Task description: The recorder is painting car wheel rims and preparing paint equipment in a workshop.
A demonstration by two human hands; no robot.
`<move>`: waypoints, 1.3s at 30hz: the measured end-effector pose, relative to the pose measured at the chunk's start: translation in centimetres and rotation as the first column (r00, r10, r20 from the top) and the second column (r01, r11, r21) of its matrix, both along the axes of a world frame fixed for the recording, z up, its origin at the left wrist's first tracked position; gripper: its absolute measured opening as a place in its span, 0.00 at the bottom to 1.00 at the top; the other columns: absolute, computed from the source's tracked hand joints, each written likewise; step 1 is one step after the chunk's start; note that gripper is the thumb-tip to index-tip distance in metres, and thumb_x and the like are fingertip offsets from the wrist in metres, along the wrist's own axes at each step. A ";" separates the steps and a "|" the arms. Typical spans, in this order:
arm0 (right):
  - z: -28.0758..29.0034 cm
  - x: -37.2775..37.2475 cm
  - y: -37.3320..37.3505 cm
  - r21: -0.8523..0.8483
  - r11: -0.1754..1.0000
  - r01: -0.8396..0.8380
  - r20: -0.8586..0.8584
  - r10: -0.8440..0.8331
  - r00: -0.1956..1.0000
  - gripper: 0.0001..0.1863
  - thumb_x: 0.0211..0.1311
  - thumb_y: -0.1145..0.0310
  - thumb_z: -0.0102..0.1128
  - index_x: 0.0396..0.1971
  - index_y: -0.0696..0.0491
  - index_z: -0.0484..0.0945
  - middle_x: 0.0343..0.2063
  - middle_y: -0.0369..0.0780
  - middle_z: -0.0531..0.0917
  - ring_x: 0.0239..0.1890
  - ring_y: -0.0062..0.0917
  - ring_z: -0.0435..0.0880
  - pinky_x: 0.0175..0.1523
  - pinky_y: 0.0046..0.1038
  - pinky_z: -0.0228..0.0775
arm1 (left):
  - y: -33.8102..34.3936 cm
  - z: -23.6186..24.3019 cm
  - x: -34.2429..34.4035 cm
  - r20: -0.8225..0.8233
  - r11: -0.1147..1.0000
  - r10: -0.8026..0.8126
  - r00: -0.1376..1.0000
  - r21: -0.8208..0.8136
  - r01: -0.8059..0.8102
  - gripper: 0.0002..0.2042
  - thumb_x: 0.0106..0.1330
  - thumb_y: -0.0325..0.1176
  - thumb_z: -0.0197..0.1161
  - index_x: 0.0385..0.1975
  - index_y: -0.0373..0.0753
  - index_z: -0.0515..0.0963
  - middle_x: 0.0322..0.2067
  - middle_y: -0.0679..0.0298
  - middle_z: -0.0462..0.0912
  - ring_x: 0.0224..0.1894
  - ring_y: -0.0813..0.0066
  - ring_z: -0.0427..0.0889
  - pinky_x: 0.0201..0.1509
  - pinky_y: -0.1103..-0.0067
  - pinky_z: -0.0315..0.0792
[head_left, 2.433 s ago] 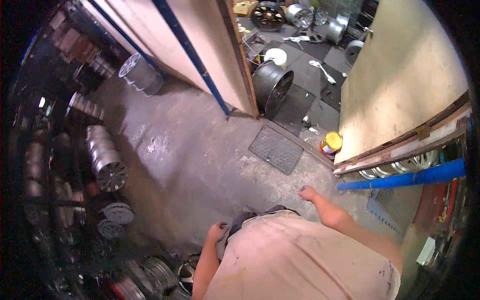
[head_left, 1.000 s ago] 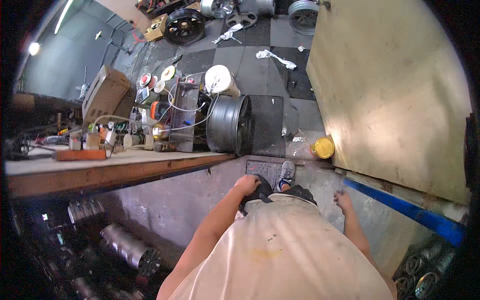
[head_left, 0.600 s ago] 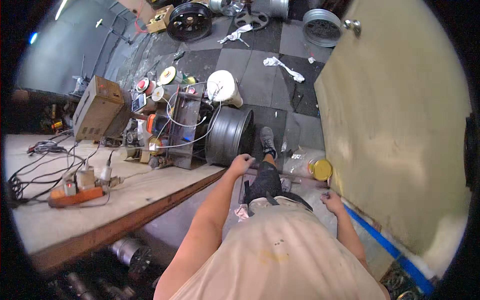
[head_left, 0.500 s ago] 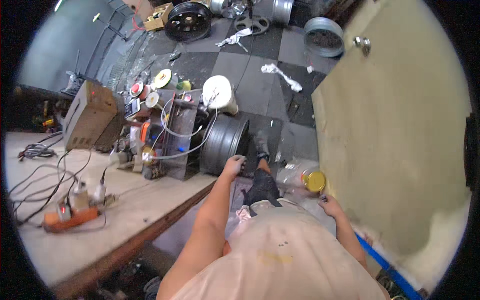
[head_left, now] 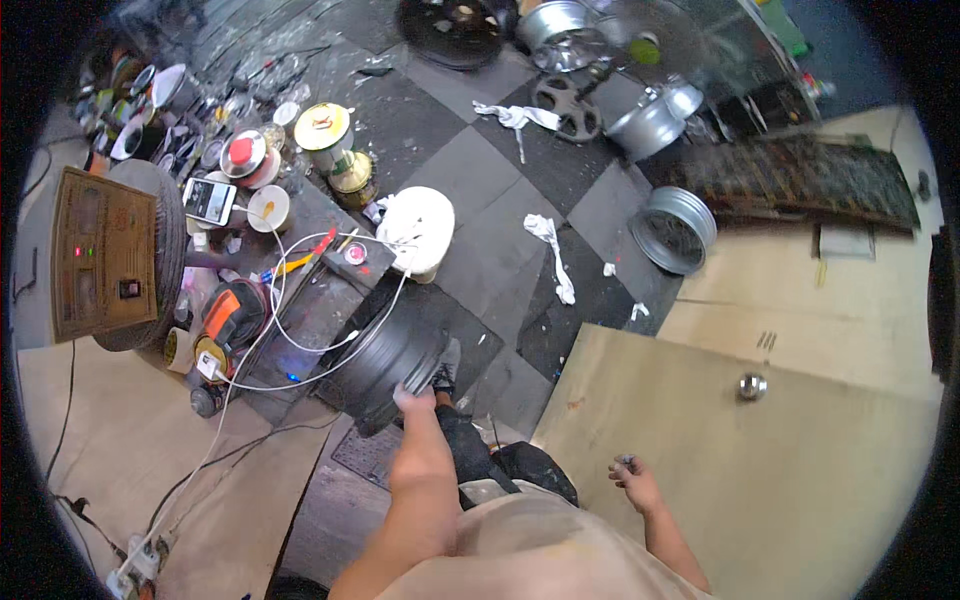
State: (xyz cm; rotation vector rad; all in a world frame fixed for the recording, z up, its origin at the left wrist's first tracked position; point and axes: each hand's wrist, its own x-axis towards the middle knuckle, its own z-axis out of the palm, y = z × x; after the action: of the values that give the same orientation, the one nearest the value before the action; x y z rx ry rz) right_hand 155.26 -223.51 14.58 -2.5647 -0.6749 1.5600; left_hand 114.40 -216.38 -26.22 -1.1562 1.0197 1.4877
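Observation:
My left hand [head_left: 414, 397] reaches to the dark grey wheel rim [head_left: 385, 360] lying on its side in the doorway; blur hides whether its fingers grip the rim edge. My shoe [head_left: 446, 365] is beside that rim. My right hand [head_left: 635, 478] is curled in front of the pale door [head_left: 720, 440] with its round knob [head_left: 752, 387], something small and dark at its fingertips that I cannot make out. A metal stand [head_left: 305, 345] with looping white cables is left of the rim, holding tools and pots. A white bucket [head_left: 415, 225] stands beyond it.
A phone [head_left: 209, 200], tins [head_left: 322, 125] and a boxy machine [head_left: 105, 250] are on the left, near a pale board [head_left: 150, 420] with cords. Silver rims [head_left: 670, 225], white rags [head_left: 545, 255] and a black wheel [head_left: 450, 30] lie on the checkered mat floor [head_left: 480, 250].
I have moved from outside into the doorway, my foot onto the mat floor. The view has swung over the stand and door. My left hand has moved forward to the dark rim.

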 end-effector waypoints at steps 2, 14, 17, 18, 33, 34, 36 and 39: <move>-0.5 -0.3 4.1 -0.065 0.992 -0.109 0.009 0.109 0.994 0.22 0.68 0.60 0.64 0.53 0.61 0.77 0.43 0.41 0.86 0.44 0.25 0.84 0.52 0.29 0.76 | 0.7 -0.9 0.9 0.002 0.993 0.039 0.999 -0.108 -0.039 0.22 0.71 0.42 0.44 0.55 0.37 0.78 0.54 0.58 0.83 0.58 0.54 0.80 0.59 0.60 0.73; -5.5 5.2 22.3 0.024 0.752 -0.658 -0.133 0.655 0.744 0.17 0.68 0.65 0.65 0.51 0.59 0.78 0.38 0.35 0.83 0.42 0.20 0.81 0.52 0.26 0.74 | -1.6 -4.9 2.4 -0.174 0.884 0.448 0.877 -0.057 -0.463 0.18 0.66 0.26 0.49 0.56 0.36 0.74 0.53 0.56 0.81 0.53 0.56 0.80 0.60 0.55 0.77; -8.1 8.9 25.8 0.018 0.662 -0.749 -0.158 0.742 0.652 0.18 0.68 0.62 0.65 0.50 0.59 0.78 0.37 0.38 0.84 0.41 0.23 0.81 0.51 0.28 0.73 | -0.1 -3.4 1.9 -0.215 0.833 0.529 0.821 -0.049 -0.550 0.18 0.68 0.26 0.49 0.57 0.36 0.74 0.55 0.55 0.80 0.55 0.54 0.80 0.61 0.55 0.76; -8.8 9.7 27.1 0.012 0.611 -0.791 -0.146 0.784 0.603 0.20 0.68 0.59 0.65 0.49 0.59 0.78 0.38 0.41 0.84 0.41 0.26 0.81 0.51 0.30 0.73 | 0.6 -2.4 2.0 -0.225 0.836 0.533 0.816 -0.010 -0.549 0.18 0.68 0.26 0.49 0.57 0.36 0.74 0.55 0.55 0.80 0.55 0.54 0.80 0.62 0.55 0.76; -20.1 24.8 45.8 0.112 0.704 -0.702 0.062 0.700 0.712 0.19 0.63 0.60 0.68 0.46 0.59 0.81 0.36 0.44 0.87 0.38 0.30 0.84 0.46 0.33 0.75 | 10.8 7.4 17.7 -0.071 0.946 0.281 0.957 -0.144 -0.289 0.23 0.63 0.31 0.44 0.59 0.38 0.72 0.60 0.57 0.77 0.63 0.54 0.75 0.62 0.45 0.66; -20.9 24.4 46.6 0.166 0.680 -0.714 0.122 0.704 0.700 0.20 0.63 0.59 0.68 0.47 0.59 0.81 0.39 0.45 0.87 0.41 0.32 0.85 0.48 0.34 0.75 | 10.7 6.3 18.2 -0.052 0.945 0.271 0.961 -0.175 -0.276 0.23 0.63 0.31 0.44 0.58 0.38 0.73 0.60 0.56 0.77 0.65 0.54 0.73 0.63 0.46 0.66; -21.3 22.0 45.1 0.152 0.633 -0.759 0.002 0.768 0.640 0.23 0.61 0.57 0.69 0.49 0.59 0.81 0.43 0.47 0.87 0.46 0.35 0.86 0.54 0.34 0.74 | 11.1 6.3 21.5 -0.049 0.950 0.252 0.966 -0.177 -0.257 0.23 0.62 0.31 0.45 0.57 0.38 0.75 0.60 0.55 0.77 0.65 0.53 0.73 0.67 0.45 0.64; -19.5 18.1 42.3 0.219 0.410 -0.885 0.011 0.906 0.423 0.21 0.62 0.57 0.68 0.47 0.59 0.81 0.40 0.46 0.87 0.44 0.34 0.85 0.52 0.33 0.75 | 12.6 7.7 26.6 -0.070 0.918 0.368 0.927 -0.132 -0.374 0.21 0.65 0.29 0.43 0.55 0.38 0.77 0.58 0.55 0.79 0.59 0.52 0.79 0.65 0.46 0.71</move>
State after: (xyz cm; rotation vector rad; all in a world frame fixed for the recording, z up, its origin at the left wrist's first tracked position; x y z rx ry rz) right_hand 173.38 -181.18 -4.92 -1.9176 -2.3566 1.6269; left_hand 140.96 -203.81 -18.48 -1.4894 0.9865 1.7641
